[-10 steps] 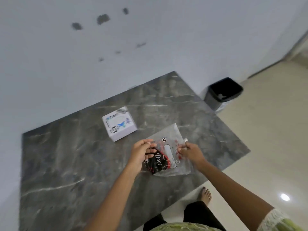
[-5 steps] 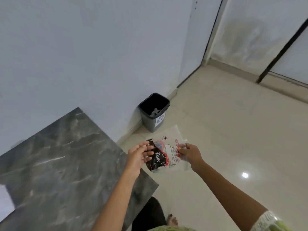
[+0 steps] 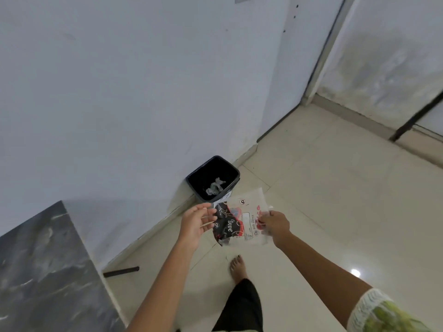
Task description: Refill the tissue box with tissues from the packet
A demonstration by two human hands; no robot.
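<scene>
The flat, limp plastic tissue packet (image 3: 239,221), clear with a black and red printed patch, hangs in the air above the floor. My right hand (image 3: 273,224) pinches its right edge. My left hand (image 3: 196,222) is at the packet's left edge with fingers spread, at most brushing it. The tissue box is out of view.
A black waste bin (image 3: 213,179) with crumpled paper inside stands against the white wall just beyond the packet. The grey marble table (image 3: 40,271) fills the lower left. Pale tiled floor (image 3: 335,200) spreads to the right. My bare foot (image 3: 238,267) is below the packet.
The view has swung right, away from the table and box, toward the bin. The packet has travelled with my hands off the table. My left hand has loosened from it.
</scene>
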